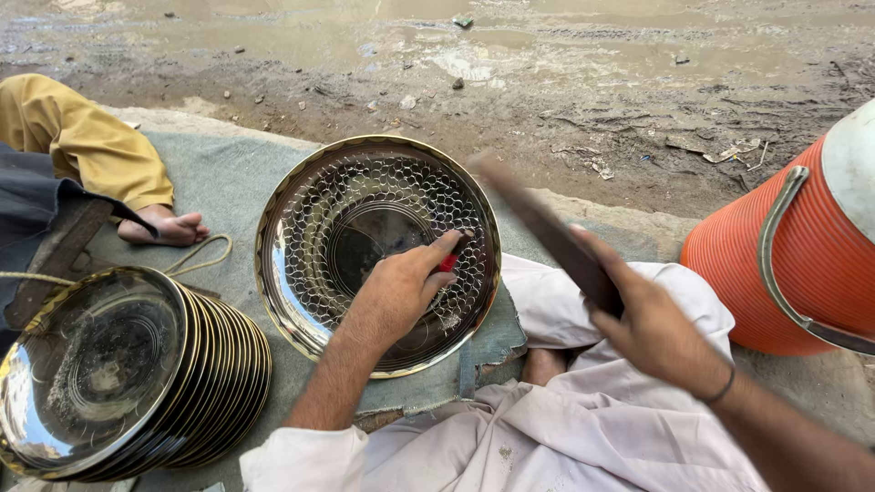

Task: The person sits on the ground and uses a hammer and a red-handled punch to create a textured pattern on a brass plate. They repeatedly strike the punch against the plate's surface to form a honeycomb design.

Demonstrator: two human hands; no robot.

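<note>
At the frame's centre lies a round metal tray (314, 228), its honeycomb pattern covering most of the face, the middle disc unpatterned. The left hand (401, 287) pinches a red-tipped punch (448, 262) against it. The right hand (652, 323) grips a dark, blurred striking bar (547, 232), raised. Finished-looking trays (128, 374) stack at lower left.

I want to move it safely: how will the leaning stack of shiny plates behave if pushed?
The stack of plates leans on its side, so it would probably slide apart or roll. Polished metal likely feels slippery, and many plates together seem heavy.
</note>
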